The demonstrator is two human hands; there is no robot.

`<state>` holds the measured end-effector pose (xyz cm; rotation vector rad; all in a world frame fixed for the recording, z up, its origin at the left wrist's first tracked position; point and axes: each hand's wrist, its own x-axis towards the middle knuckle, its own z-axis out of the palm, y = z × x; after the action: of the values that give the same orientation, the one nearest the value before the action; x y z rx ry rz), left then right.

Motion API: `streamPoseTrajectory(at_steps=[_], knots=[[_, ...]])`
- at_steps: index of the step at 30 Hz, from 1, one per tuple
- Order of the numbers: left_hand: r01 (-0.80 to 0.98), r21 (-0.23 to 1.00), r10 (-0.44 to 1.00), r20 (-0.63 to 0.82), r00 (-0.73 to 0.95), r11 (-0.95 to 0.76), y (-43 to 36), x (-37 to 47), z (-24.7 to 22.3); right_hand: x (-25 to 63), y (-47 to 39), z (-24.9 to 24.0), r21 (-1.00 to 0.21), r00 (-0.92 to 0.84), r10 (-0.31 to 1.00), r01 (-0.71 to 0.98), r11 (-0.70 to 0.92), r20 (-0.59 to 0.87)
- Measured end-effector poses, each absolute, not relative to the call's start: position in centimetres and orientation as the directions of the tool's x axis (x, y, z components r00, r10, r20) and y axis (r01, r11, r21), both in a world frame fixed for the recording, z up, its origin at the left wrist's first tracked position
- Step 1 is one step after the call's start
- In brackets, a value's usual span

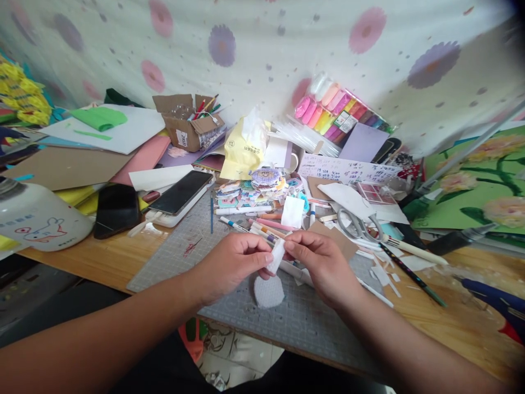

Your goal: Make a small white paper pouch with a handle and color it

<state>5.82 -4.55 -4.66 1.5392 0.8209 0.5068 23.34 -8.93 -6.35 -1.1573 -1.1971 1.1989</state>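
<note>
White piece: a small white foam-like piece (277,255) is held up over the grey cutting mat (229,235), near the counter's front edge, pinched from both sides.
Left hand: the left hand (233,266) is closed on the left side of the white piece, thumb and fingertips pressed to it.
Right hand: the right hand (322,262) is closed on the piece's right side, fingers curled, thumb on top.
White pad: a second, rounded white pad (268,291) lies flat on the mat just under the hands, apart from the held piece.
Mat: it lies on the wooden counter (106,260), reaching to the front edge.
Pens: several pens and markers (262,227) lie on the mat just behind the hands.
Scissors: a pair of scissors (361,223) lies right of the pens, on paper scraps.
Stickers: a heap of coloured cut-outs (254,186) sits behind the pens, mid-counter.
Phone: a dark phone (181,192) rests on a white box left of the heap; a black pouch (117,209) lies further left.
Back edge: a cardboard box (186,123) with pens, a yellow packet (241,148) and a pack of coloured clay (340,112) stand against the flowered cloth.
Right corner: a blue glue gun (498,303) lies near the front right corner.
Left edge: a white jug with a rabbit drawing (39,219) sits at the left edge.
</note>
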Motion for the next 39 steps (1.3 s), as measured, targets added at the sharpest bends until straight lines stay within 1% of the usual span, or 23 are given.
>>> streamPoseTrajectory(at_steps=[4,8,10,14,18,21,26,28,33,37,39], knots=[[0.190,0.981,0.733,-0.159,0.661,0.041,-4.71,5.87,-4.58,23.09,-8.94,-5.99,-0.997,-0.030,0.998,-0.056,0.054,0.056],[0.108,0.986,0.709,-0.165,0.686,0.125,-4.87,5.95,-4.52,23.04,-8.99,-5.96,-0.995,-0.097,0.995,-0.093,0.027,0.036],[0.088,0.987,0.710,-0.157,0.686,0.132,-4.88,5.93,-4.58,23.12,-9.03,-6.04,-0.995,-0.119,0.993,-0.096,0.013,0.025],[0.119,0.989,0.713,-0.143,0.686,0.083,-4.80,5.79,-4.72,23.17,-9.09,-6.27,-0.998,-0.098,0.995,-0.071,0.001,0.008],[0.097,0.984,0.688,-0.173,0.705,0.148,-4.71,5.66,-4.79,23.12,-9.01,-6.49,-0.995,-0.100,0.995,-0.101,-0.006,0.004],[0.082,0.980,0.705,-0.189,0.683,0.184,-4.67,5.59,-4.73,23.26,-8.85,-6.54,-0.996,-0.073,0.996,-0.075,0.039,0.045],[0.144,0.986,0.734,-0.155,0.662,0.079,-4.59,5.62,-4.34,23.48,-8.73,-6.60,-0.995,-0.034,0.995,-0.029,0.095,0.096],[0.183,0.981,0.731,-0.170,0.660,0.062,-4.59,5.69,-4.27,23.43,-8.76,-6.63,-0.994,-0.024,0.994,-0.013,0.105,0.106],[0.240,0.967,0.722,-0.230,0.653,0.091,-4.64,5.66,-4.54,23.30,-8.80,-6.40,-0.993,-0.026,0.993,0.024,0.113,0.113],[0.216,0.967,0.670,-0.252,0.699,0.137,-4.44,5.44,-4.59,23.38,-8.84,-6.10,-0.995,-0.052,0.994,0.037,0.095,0.093],[0.202,0.967,0.666,-0.254,0.702,0.156,-4.34,5.39,-4.49,23.41,-8.87,-6.06,-0.997,-0.070,0.995,0.026,0.074,0.072]])
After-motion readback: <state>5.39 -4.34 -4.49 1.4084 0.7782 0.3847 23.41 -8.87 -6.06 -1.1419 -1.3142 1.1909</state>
